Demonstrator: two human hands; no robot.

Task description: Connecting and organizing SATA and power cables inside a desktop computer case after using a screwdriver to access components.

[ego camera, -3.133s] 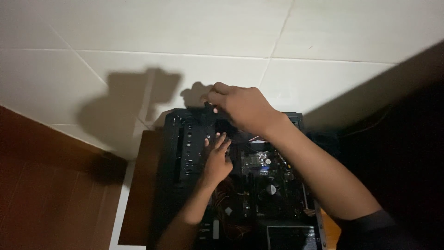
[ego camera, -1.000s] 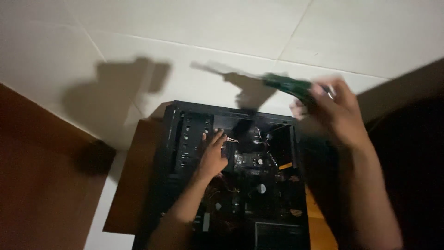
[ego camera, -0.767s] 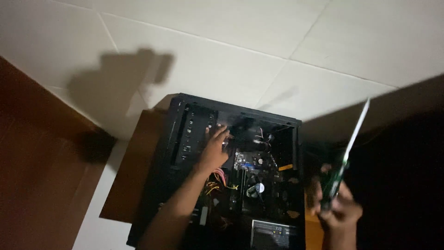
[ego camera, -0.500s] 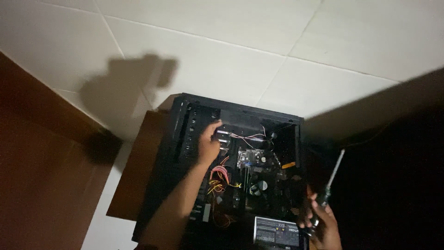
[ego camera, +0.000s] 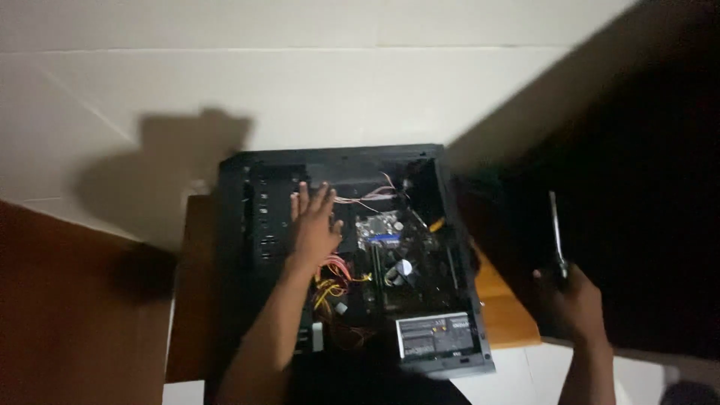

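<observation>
Black computer case [ego camera: 345, 161] lies open on the table, left hand [ego camera: 313, 225] flat and unclenched inside, right hand [ego camera: 574, 300] clutching a thin card [ego camera: 556, 232] off right; loose hold could drop it.

right hand [ego camera: 574, 300] — gone from the case's top edge, now out over the dark area on the right | thin card [ego camera: 556, 232] — lifted out, held upright, lower than a second ago | left hand [ego camera: 313, 225] — shifted slightly, fingers spread flat inside open computer case [ego camera: 247, 225]
</observation>
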